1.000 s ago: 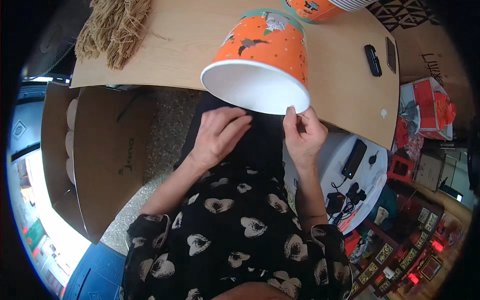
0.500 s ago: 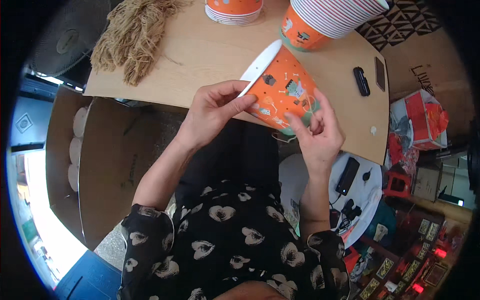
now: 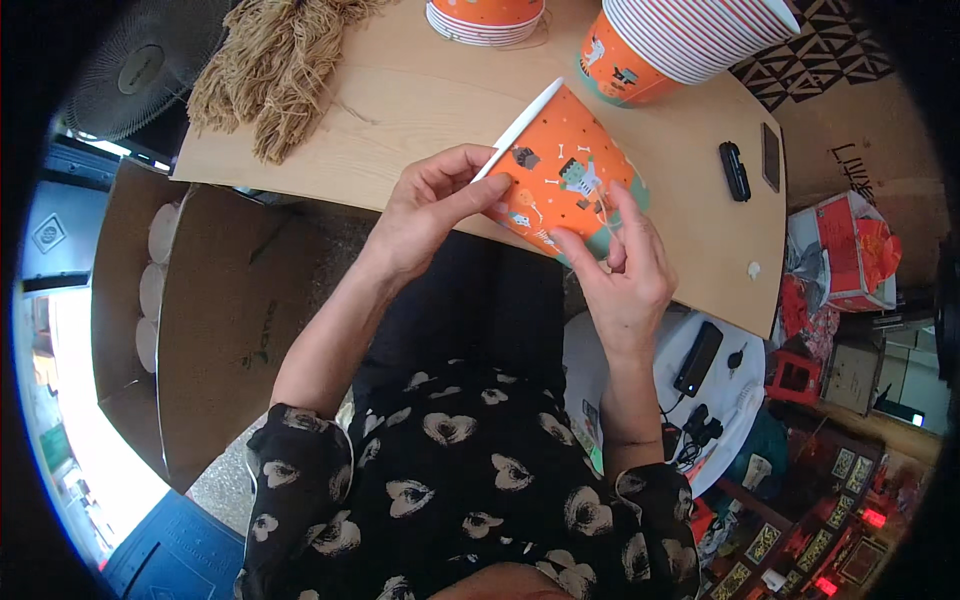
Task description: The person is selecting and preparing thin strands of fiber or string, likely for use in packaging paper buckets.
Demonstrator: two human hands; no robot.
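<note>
An orange paper bucket [image 3: 560,165] with cartoon prints, a white rim and a green base is held tilted above the table's front edge, its rim toward the upper left. My left hand [image 3: 425,215] grips it by the rim, thumb on the outer wall. At the base, my right hand [image 3: 630,275] has its thumb and index finger against the printed side, other fingers curled. A thin tan string [image 3: 604,213] runs along the wall by those fingers; where its ends go is hidden.
On the wooden table [image 3: 410,110] lie a bundle of tan strings [image 3: 265,85], a stack of matching buckets [image 3: 665,60], another short stack [image 3: 485,22], a black case [image 3: 734,171] and a phone [image 3: 770,157]. A cardboard box [image 3: 215,300] stands left, a white round stool [image 3: 735,400] right.
My right hand has shifted slightly left and up along the bucket's base, and the bucket has turned a little. The string loop below the base no longer shows. The whole view has shifted slightly.
</note>
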